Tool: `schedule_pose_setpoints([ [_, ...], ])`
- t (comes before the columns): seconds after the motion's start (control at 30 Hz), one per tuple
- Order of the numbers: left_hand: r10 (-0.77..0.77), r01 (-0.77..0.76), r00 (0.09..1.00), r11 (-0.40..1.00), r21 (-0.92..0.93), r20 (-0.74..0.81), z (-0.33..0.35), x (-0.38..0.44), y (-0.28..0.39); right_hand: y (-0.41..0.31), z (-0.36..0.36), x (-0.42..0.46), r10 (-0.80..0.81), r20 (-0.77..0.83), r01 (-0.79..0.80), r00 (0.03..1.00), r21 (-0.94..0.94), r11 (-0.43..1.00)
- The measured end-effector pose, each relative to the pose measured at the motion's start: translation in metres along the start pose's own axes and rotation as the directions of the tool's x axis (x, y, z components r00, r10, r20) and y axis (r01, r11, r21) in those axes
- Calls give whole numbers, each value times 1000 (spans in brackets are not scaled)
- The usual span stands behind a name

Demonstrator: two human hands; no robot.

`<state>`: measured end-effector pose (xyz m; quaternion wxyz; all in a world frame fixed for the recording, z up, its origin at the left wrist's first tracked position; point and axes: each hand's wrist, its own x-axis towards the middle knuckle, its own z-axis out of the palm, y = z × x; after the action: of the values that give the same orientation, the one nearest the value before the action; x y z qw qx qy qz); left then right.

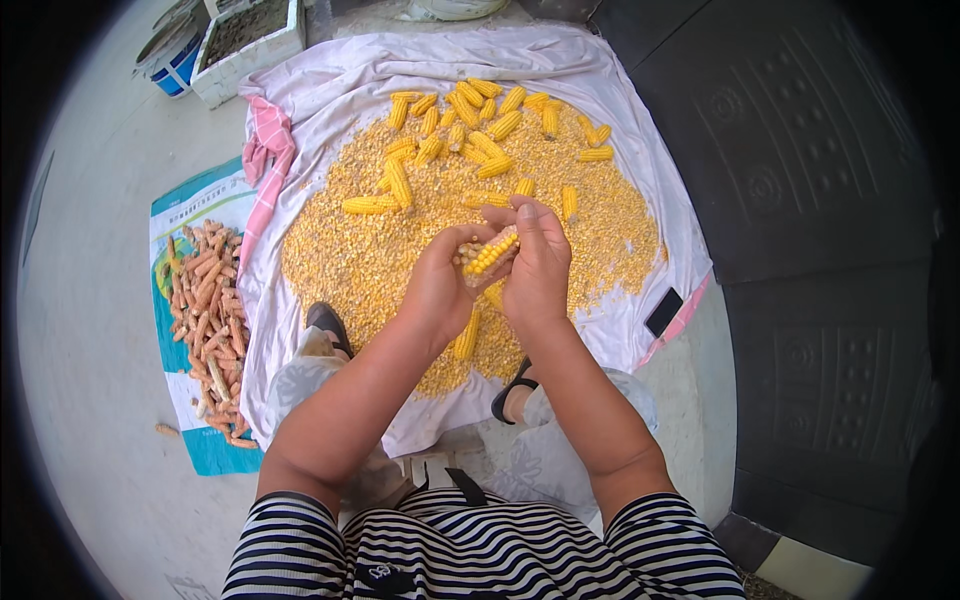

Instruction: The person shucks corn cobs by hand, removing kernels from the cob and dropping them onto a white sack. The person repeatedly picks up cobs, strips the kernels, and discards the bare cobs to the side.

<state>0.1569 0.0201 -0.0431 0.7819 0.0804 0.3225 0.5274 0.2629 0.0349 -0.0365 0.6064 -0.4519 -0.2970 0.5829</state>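
Between my two hands is a partly shelled ear of corn (pixel 491 255), with rows of yellow kernels along one side and bare cob showing beside them. My left hand (pixel 444 281) grips its lower left end, where a few loose kernels show near the fingers. My right hand (pixel 538 262) closes around the upper right end, thumb pointing up and away from me. Below the hands spreads a wide layer of loose corn kernels (pixel 360 262) on a pale cloth (pixel 300 90). Whole ears of corn (pixel 465 109) lie on the far part of the kernels, and another ear (pixel 466 336) lies just under my wrists.
Bare cobs (pixel 210 292) are heaped on a printed sack (pixel 217 459) at the left. A phone (pixel 664 313) rests near the cloth's right edge. A dark panelled door (pixel 810 225) stands at the right. A bucket (pixel 176 67) and a foam box of soil (pixel 247 37) stand far left.
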Motion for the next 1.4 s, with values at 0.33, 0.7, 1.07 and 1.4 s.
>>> schedule_pose_setpoints([
  [0.33,79,-75,997,987,145,-23,7,-2,-11,12,-8,6,-57,-61,56,997,-12,998],
  [0.7,-43,42,999,998,-46,-20,-2,4,3,-2,4,-2,27,88,-36,996,91,995],
  [1.07,185,-168,982,949,269,-40,-6,9,-2,6,-6,-1,54,226,-37,973,-78,996],
  [1.4,60,-49,996,989,136,-73,-8,10,5,3,-3,-3,94,208,-83,974,-57,995],
])
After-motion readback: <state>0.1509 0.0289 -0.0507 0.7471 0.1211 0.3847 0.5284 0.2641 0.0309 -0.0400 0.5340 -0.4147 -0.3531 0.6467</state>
